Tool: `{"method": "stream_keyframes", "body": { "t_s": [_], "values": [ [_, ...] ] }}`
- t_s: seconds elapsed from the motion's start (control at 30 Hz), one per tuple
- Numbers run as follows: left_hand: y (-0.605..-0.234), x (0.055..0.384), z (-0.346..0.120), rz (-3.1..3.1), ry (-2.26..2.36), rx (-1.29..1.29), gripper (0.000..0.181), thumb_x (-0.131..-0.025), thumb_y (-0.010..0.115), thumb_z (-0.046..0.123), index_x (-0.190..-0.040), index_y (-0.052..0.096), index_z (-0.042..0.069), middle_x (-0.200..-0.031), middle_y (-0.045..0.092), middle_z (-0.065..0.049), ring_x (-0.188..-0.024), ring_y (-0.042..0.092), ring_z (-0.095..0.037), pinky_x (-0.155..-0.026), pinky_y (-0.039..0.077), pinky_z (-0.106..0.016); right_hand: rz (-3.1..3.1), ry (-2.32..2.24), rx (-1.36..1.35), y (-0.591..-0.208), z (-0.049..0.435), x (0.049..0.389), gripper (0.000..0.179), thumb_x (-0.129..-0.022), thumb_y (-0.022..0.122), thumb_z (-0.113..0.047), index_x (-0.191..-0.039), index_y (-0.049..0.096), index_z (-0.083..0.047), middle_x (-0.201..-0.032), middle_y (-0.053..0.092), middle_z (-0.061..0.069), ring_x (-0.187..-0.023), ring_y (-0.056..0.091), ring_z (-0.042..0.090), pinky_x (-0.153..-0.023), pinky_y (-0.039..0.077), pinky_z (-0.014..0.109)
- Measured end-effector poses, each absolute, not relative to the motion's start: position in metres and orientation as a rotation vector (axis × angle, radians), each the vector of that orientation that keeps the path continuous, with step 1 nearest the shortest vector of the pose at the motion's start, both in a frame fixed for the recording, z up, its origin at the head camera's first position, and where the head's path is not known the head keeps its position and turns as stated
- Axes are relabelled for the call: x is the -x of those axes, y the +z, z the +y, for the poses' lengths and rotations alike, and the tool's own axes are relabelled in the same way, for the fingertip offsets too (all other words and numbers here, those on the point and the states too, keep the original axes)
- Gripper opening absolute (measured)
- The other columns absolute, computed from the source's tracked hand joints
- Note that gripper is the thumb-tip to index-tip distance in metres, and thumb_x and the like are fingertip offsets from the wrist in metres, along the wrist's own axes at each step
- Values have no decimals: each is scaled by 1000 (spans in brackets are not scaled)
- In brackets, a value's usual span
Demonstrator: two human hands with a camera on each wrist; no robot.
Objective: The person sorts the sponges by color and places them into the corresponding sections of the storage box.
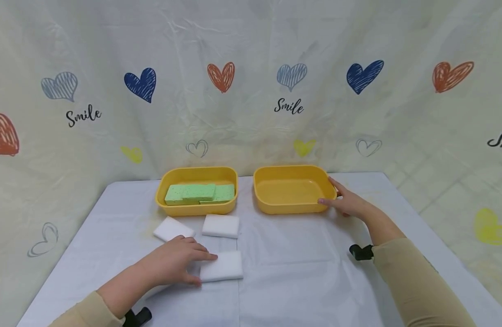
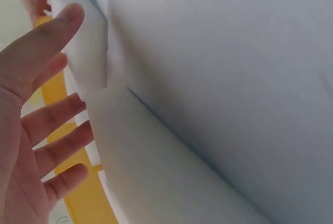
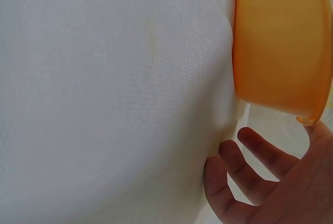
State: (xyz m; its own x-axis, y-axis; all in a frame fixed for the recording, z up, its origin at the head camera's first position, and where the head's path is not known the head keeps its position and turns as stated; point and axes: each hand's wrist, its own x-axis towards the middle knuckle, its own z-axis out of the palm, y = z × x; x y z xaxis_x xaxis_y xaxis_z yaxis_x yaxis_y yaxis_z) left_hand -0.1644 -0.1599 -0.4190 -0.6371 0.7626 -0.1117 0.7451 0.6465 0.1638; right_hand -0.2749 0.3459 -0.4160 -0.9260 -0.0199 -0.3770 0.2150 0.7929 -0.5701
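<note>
Beside a flat white sponge-like block, my left hand hovers low with the thumb spread from the fingers. Its fingertips reach the block's left edge; the left wrist view shows this hand with loose, separated fingers. My right hand touches the right end of a yellow tray, thumb and a finger at its rim. Three other fingers are bent loosely, away from the tray wall, in the right wrist view. Two more white blocks lie near the left hand.
A second yellow tray at the back left holds several green speckled sponges. A white cloth covers the table. Behind it hangs a pale curtain printed with hearts.
</note>
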Motion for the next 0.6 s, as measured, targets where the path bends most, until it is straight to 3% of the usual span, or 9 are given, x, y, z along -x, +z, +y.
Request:
{"method": "stream_keyframes", "body": {
  "t_s": [0.27, 0.6],
  "values": [
    [-424, 166, -159, 2721, 166, -1279, 52, -79, 80, 46, -128, 67, 33, -116, 67, 18, -108, 57, -14, -92, 46, -43, 2606, -911, -163, -418, 347, 274, 122, -75, 65, -76, -158, -12, -30, -151, 19, 34, -112, 45, 43, -98, 47, 58],
    [-412, 174, -154, 2778, 234, -1284, 46, -84, 76, 43, -129, 66, 35, -118, 67, 13, -107, 57, -13, -91, 47, -40, 2612, -918, -172, -422, 349, 277, 118, -79, 65, -73, -158, -11, -31, -156, 14, 33, -125, 39, 49, -100, 44, 61]
  ]
}}
